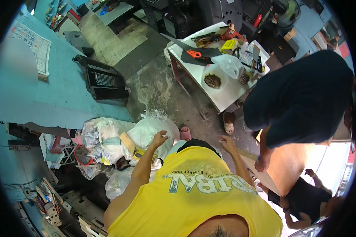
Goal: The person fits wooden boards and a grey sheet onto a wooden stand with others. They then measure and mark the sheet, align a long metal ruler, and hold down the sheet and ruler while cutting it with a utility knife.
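Observation:
My left hand (159, 139) is raised in front of my yellow shirt, over a white sack (148, 132). Its fingers are loosely bent and I see nothing held in it. My right hand (227, 142) hangs in the air above the concrete floor (158, 85) with fingers spread and empty. It is close to the left edge of a brown wooden board (288, 166). A person in a dark blue shirt (300, 102) leans over that board with one hand on it.
Stuffed sacks and plastic bags (103, 138) pile up at my left against a blue wall. A black crate (103, 81) lies on the floor beyond them. A white table (221, 98) ahead carries a saw with an orange handle (195, 54), a bowl and tools. Another person's hands (304, 197) show at lower right.

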Demonstrator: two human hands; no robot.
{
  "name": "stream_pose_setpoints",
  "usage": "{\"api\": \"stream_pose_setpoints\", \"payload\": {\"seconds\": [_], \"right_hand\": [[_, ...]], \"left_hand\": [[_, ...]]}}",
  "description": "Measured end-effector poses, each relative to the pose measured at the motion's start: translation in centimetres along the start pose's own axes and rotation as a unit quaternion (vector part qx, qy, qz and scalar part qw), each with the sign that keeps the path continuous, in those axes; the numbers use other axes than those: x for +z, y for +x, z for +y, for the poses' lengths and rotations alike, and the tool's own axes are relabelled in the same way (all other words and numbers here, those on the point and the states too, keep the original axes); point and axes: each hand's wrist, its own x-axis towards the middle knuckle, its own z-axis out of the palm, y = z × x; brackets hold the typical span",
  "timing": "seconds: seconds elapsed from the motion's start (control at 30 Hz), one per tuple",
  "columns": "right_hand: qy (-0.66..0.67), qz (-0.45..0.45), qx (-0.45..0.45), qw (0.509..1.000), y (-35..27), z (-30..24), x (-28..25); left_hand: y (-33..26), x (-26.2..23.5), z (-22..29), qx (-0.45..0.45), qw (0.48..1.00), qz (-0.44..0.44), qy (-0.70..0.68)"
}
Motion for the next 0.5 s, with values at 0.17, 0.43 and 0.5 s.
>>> {"api": "stream_pose_setpoints", "payload": {"seconds": [0.17,0.43,0.5], "right_hand": [[0.026,-0.024,-0.084,0.996,7.8,-9.1,-1.0],[0.023,-0.079,-0.166,0.983,15.8,-15.2,-2.3],[0.031,-0.091,-0.187,0.978,17.8,-16.4,-3.2]], "left_hand": [[4.7,-5.4,1.3,-0.015,0.998,0.036,-0.047],[7.8,-6.6,0.8,-0.061,0.996,0.057,-0.029],[8.5,-6.8,1.0,-0.105,0.994,0.015,-0.008]]}}
